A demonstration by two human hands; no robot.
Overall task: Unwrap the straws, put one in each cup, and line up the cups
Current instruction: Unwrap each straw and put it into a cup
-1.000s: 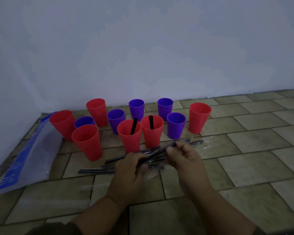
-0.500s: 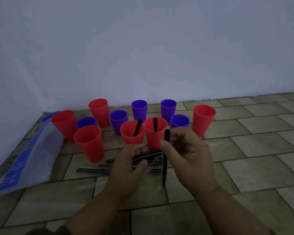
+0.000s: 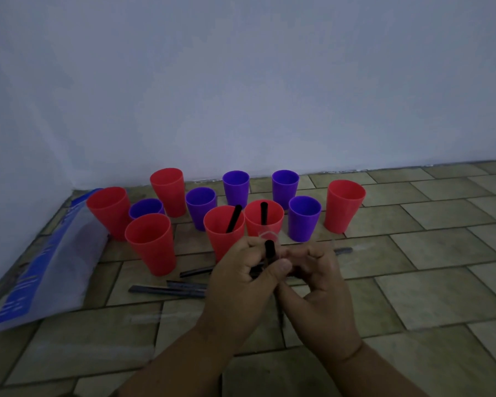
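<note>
My left grip point(image 3: 241, 273) pinched the straw point(image 3: 269, 249) upright, my right grip point(image 3: 318, 279) curled on its clear wrapper point(image 3: 269, 234) beside it, the empty purple cup point(image 3: 304, 219) just beyond.

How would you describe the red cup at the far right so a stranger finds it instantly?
Find the pale wall above the tiled floor. In the cluster at its foot, the rightmost is the red cup. It alone among the reds stands right of every purple cup.
</note>
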